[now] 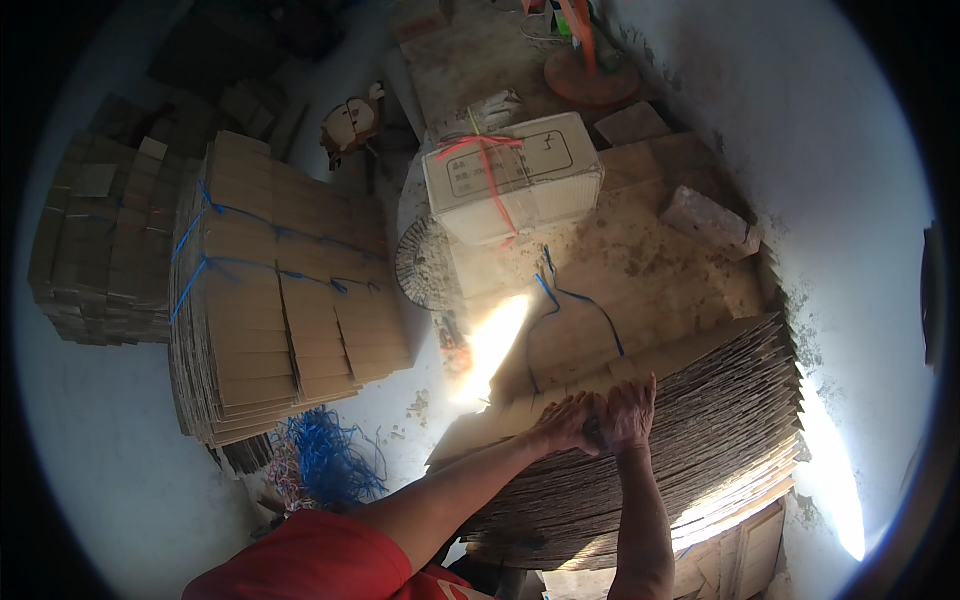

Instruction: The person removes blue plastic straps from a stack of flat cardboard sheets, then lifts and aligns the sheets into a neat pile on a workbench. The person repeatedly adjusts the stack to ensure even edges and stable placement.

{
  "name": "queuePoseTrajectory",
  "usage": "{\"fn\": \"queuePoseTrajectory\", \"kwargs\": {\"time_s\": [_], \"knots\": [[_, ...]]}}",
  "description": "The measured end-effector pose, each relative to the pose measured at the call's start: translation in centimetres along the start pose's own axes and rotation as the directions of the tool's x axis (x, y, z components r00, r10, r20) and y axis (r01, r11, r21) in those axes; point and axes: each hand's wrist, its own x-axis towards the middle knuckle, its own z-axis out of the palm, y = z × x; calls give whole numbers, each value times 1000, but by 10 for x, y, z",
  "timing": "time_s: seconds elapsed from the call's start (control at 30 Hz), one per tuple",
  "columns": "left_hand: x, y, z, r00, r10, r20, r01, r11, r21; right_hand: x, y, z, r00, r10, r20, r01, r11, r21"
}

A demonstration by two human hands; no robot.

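A thick stack of flat brown cardboard sheets point(690, 430) stands in front of me, its layered edges facing my body. My left hand point(570, 425) rests on the near top edge of this stack, with its fingers reaching over the upper sheets. Right beside it lies my right hand point(628, 412), fingers stretched forward over the same edge. The two hands meet or nearly meet, leaving a small dark gap between them. Whatever is under the palms is hidden. Beyond the hands, a blue strap point(585, 297) trails over the brown surface and runs down behind the stack.
At left stands a tall cardboard bundle point(255, 300) tied with blue strapping, above a tangle of blue strips point(330, 455). A white carton point(515, 180) with red ribbon sits ahead. A brick-like block point(712, 222) lies near the right wall point(830, 180). Farther off is an orange stand point(590, 75).
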Motion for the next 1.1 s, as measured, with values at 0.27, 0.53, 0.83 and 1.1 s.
{"fn": "queuePoseTrajectory", "kwargs": {"time_s": [0.27, 0.53, 0.83, 1.1], "knots": [[2, -1, 3, 1000, 6, -3, -6, 1000, -5, 4, -2, 0, 993, -29, -114, 25, 999, -42], [3, -1, -1, 993, -38, 114, 39, 999, -5, 5, -6, -10, 995, 45, 83, -46, 999, 6], [5, -1, -1, 990, -51, 129, 51, 999, 4, 3, -2, -2, 999, 28, 27, -29, 1000, 9], [4, 2, -2, 994, -45, 100, 48, 998, -27, 2, 2, 0, 1000, 15, -10, -15, 999, 30]]}}
